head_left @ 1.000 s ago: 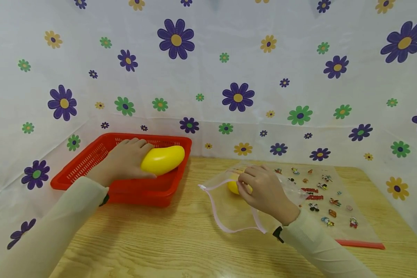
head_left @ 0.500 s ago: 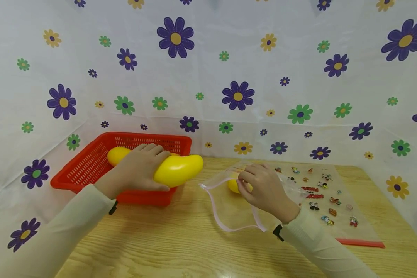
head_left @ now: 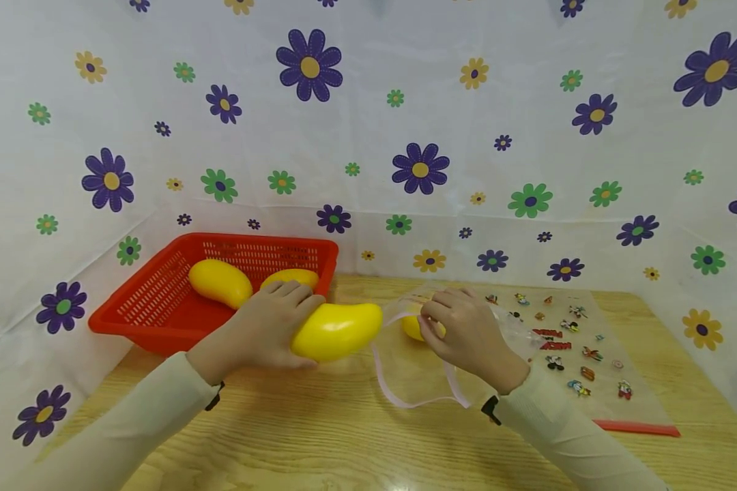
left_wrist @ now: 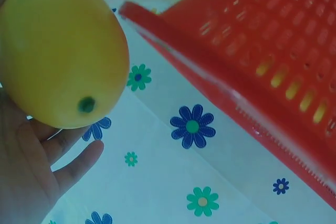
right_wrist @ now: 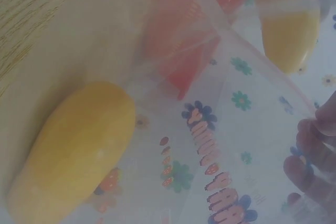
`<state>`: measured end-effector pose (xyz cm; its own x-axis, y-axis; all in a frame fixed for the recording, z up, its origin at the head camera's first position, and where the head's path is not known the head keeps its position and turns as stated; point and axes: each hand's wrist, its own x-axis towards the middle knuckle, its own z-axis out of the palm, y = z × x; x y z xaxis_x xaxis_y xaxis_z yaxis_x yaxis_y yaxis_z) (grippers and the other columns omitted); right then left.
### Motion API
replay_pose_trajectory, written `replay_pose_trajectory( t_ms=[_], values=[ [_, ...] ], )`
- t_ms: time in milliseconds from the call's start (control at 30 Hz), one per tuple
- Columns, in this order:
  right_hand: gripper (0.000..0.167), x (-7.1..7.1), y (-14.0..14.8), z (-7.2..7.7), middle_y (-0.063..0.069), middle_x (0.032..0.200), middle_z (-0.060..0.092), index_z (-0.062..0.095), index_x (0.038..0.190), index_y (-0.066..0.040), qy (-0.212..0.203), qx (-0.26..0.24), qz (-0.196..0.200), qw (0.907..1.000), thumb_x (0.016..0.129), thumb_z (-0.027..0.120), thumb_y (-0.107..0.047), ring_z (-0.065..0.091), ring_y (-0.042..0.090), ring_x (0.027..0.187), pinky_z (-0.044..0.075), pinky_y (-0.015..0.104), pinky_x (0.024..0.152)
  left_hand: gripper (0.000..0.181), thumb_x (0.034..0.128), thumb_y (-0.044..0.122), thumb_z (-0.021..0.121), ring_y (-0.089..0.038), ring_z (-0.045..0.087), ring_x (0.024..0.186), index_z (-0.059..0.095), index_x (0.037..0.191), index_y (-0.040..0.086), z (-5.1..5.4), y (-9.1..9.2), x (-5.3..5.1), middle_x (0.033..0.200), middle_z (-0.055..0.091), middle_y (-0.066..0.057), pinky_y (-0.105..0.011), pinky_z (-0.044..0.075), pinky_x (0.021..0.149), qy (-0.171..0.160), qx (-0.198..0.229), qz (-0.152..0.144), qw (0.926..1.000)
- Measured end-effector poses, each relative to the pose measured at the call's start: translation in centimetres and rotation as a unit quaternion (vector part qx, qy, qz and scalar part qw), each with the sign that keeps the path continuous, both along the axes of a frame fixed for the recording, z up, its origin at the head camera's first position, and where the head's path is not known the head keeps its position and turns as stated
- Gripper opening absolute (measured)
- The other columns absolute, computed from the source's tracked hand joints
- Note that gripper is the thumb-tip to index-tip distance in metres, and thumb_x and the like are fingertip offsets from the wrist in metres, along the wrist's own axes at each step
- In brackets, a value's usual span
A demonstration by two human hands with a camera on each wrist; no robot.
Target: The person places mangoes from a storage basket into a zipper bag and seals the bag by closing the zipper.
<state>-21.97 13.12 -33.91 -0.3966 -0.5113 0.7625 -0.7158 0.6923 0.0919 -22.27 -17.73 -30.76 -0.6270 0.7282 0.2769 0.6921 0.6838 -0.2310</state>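
In the head view my left hand (head_left: 267, 331) holds a yellow mango (head_left: 338, 332) in front of the red basket (head_left: 160, 335). The left wrist view shows this mango (left_wrist: 63, 51) end on, with its dark green stem spot. My right hand (head_left: 469, 334) pinches the upper edge of a clear zip bag (head_left: 388, 392), whose pink-edged mouth gapes toward the left. Another mango (head_left: 411, 329) lies inside that bag, partly behind my right hand. Through the film, the right wrist view shows the bagged mango (right_wrist: 79, 150). The held mango's tip overlaps the bag's mouth in the head view; contact cannot be told.
Two more mangoes lie in the basket, one mango (head_left: 220, 281) at left and another mango (head_left: 291, 277) at the back right. A flat clear bag with cartoon prints and a red strip (head_left: 639, 428) lies at right on the wooden table (head_left: 319, 436). Flowered cloth (head_left: 368, 123) hangs behind.
My left hand has carried the mango out of the basket, rightward and nearer, up to the bag's mouth. The right hand and bag have stayed nearly still.
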Motion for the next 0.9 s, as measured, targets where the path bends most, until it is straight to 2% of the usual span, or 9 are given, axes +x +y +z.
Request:
replay_pose_trajectory(
  t_ms=[267,433,600,900],
  values=[
    [0.013,0.1,0.0,0.0,-0.003,0.061,0.053,0.06,0.067,-0.013,-0.006,-0.003,-0.002,1.0,0.077,0.068,-0.013,0.05,0.013,0.061,0.036,0.027,0.059,0.08,0.0613,0.06,0.075,-0.022,0.051,0.098,0.054,0.119,0.009,-1.3,1.1,1.3,0.106,0.058,-0.004,-0.041,0.044,0.092,0.0,0.002,-0.002,1.0],
    [0.013,0.1,0.0,0.0,-0.003,0.061,0.052,0.06,0.067,-0.013,0.0,-0.005,0.0,1.0,0.076,0.068,-0.012,0.049,0.013,0.06,0.037,0.028,0.059,0.081,0.06,0.059,0.076,-0.021,0.052,0.095,0.053,0.12,0.009,-2.2,1.6,2.0,0.104,0.058,-0.004,-0.039,0.046,0.088,-0.003,0.012,-0.013,0.9998],
    [0.013,0.0,-0.1,0.0,-0.003,0.061,0.052,0.06,0.067,-0.013,0.004,-0.005,0.0,1.0,0.076,0.068,-0.012,0.048,0.012,0.059,0.036,0.027,0.059,0.08,0.0593,0.062,0.075,-0.02,0.052,0.092,0.053,0.117,0.011,-3.1,2.2,2.4,0.1,0.058,-0.003,-0.036,0.046,0.083,0.016,0.02,-0.027,0.9993],
    [0.012,0.0,-0.1,0.0,-0.003,0.062,0.052,0.061,0.068,-0.012,-0.003,0.001,-0.005,1.0,0.077,0.068,-0.013,0.049,0.013,0.06,0.037,0.027,0.059,0.083,0.0588,0.067,0.071,-0.02,0.054,0.09,0.054,0.116,0.009,-4.5,3.7,3.0,0.102,0.059,-0.004,-0.034,0.046,0.079,0.051,0.019,-0.031,0.998]
  ],
)
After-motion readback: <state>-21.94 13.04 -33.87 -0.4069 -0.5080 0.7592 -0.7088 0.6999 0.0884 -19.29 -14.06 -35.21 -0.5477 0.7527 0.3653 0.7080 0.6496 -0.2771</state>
